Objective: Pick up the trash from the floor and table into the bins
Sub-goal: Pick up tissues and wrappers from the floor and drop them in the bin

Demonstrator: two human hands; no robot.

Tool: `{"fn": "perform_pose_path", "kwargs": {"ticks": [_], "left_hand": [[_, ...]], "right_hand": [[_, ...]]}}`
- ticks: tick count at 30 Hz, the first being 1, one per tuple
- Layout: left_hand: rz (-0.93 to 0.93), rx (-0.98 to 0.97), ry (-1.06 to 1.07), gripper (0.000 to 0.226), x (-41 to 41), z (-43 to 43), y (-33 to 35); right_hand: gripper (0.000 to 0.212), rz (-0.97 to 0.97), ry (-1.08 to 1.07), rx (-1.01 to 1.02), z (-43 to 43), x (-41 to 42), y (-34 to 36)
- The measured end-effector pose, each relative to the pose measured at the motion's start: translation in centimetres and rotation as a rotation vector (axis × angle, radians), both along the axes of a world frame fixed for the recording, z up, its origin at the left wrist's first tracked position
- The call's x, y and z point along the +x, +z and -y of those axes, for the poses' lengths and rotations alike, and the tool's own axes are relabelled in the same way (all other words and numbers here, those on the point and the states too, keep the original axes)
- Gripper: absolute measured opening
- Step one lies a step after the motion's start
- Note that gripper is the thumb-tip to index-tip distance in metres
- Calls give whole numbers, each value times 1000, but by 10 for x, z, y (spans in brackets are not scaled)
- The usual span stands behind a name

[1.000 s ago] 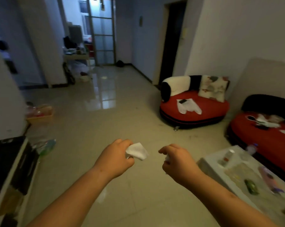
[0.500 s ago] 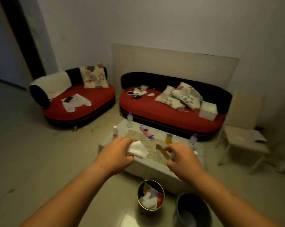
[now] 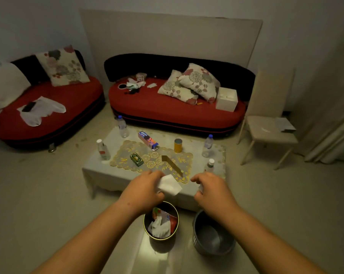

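Crumpled white tissue (image 3: 169, 184) pinched in left hand (image 3: 142, 191), right hand (image 3: 211, 191) fisted, contents unclear, round gold-rimmed bin (image 3: 161, 237) below

Low table (image 3: 100, 171) bears bottles (image 3: 103, 150), boxes (image 3: 148, 140), can (image 3: 178, 145).

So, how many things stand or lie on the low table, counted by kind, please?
Clear plastic bottles: 4
Yellow can: 1
Blue and pink carton: 1
Small green box: 1
Gold strip: 1
Lace mat: 1
Total: 9
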State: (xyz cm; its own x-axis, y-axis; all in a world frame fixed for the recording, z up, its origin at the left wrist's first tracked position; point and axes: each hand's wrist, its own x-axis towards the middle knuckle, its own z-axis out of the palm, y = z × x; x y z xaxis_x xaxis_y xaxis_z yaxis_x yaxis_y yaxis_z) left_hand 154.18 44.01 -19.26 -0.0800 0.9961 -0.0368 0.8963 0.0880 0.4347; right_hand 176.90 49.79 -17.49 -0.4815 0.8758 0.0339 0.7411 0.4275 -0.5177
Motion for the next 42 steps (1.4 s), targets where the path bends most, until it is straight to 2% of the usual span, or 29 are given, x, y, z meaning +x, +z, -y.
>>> {"fn": "perform_pose_path", "kwargs": {"ticks": [8, 18, 27, 33, 37, 42], "left_hand": [[32, -89, 1, 50, -45, -81, -106], [60, -286, 104, 48, -71, -131, -335], [122, -399, 185, 58, -69, -131, -528], [119, -411, 219, 66, -68, -125, -576], [58, -436, 200, 67, -68, -117, -576], [-55, -393, 145, 60, -78, -120, -561]], "right_hand": [[42, -1, -62, -90, -66, -57, -101], [41, 40, 16, -192, -140, -100, -310], [41, 92, 48, -269, -155, -99, -476], [41, 68, 40, -286, -153, -99, -524], [35, 59, 38, -305, -150, -106, -536], [38, 47, 60, -312, -149, -122, -556]]}}
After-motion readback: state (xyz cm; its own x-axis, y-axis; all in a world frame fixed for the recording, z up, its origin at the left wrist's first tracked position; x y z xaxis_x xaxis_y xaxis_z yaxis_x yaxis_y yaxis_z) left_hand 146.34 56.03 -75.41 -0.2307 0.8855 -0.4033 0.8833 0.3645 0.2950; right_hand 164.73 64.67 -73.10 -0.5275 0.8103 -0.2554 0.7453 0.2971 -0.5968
